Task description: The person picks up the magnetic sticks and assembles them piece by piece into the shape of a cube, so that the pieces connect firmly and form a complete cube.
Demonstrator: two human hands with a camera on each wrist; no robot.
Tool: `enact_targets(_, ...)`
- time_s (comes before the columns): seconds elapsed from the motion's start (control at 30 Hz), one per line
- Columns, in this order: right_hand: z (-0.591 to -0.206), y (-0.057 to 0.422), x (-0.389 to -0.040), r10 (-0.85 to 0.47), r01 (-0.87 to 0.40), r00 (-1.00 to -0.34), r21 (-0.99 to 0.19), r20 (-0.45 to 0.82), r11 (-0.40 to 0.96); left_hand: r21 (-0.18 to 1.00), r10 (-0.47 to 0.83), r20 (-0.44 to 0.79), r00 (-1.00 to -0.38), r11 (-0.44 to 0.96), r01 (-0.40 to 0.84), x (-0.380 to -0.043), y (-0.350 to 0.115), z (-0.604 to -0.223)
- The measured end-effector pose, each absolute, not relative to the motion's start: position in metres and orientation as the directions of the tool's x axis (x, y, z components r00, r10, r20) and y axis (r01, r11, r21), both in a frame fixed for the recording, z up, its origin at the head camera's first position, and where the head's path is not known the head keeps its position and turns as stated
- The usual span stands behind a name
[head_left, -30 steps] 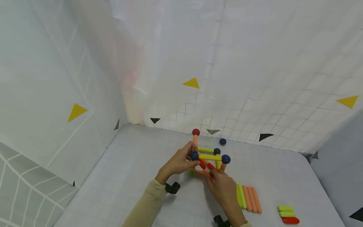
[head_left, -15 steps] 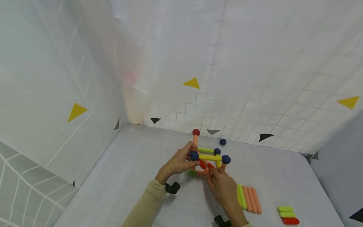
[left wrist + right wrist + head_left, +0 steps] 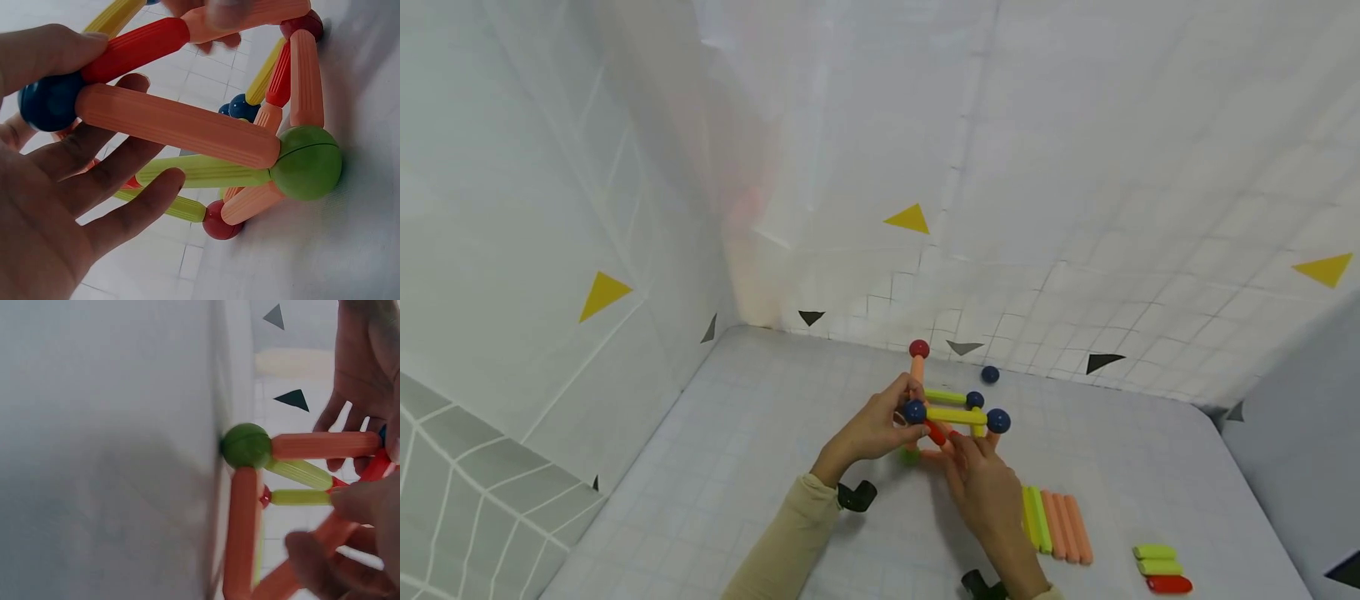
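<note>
A toy frame of ribbed building sticks and balls stands between the hands. My left hand [image 3: 872,425] pinches the red stick [image 3: 134,50] beside a blue ball [image 3: 50,103], thumb on its near side and the lower fingers spread. From that ball an orange stick [image 3: 181,125] runs to a green ball [image 3: 306,162] low at the table. My right hand [image 3: 992,492] pinches a second orange stick [image 3: 256,15], whose end meets the red stick. That orange stick's other end reaches a red ball [image 3: 303,25]. A yellow stick [image 3: 957,416] spans two blue balls on top.
Yellow, green and orange sticks [image 3: 1060,525] lie in a row right of my right hand. Farther right are short green sticks [image 3: 1157,558] and a red one [image 3: 1169,584]. A loose blue ball [image 3: 990,375] sits behind the frame, near the wall.
My right hand has shifted slightly left, its fingertips now covering most of a red piece that showed above them before. The left hand and the frame have stayed nearly still.
</note>
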State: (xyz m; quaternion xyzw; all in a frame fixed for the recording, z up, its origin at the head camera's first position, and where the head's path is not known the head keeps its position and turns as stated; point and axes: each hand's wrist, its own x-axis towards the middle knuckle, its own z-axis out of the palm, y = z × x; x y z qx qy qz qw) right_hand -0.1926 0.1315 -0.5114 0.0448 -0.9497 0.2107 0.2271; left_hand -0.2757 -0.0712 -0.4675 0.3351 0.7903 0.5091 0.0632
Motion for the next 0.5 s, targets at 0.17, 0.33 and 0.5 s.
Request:
enact_targets(0.17, -0.5165, 0.1269, -0.1970, 0.002, -0.291, -0.843, -0.459, 0.538, 0.839, 0.845, 0.591, 0.241, -0.769, 0.262, 0.466, -0.2748, -0.0703, -0.4674)
enact_targets(0.33, -0.5185, 0.1256, -0.1989, -0.007, -0.344, -0.824, -0.491, 0.567, 0.800, 0.841, 0.589, 0.246, -0.770, 0.266, 0.471, -0.2743, -0.0696, -0.4673)
enact_targets(0.5, -0.5216, 0.1251, -0.2022, -0.005, -0.352, -0.823, -0.504, 0.568, 0.788, 0.837, 0.591, 0.245, -0.768, 0.272, 0.476, -0.2740, -0.0696, -0.4668)
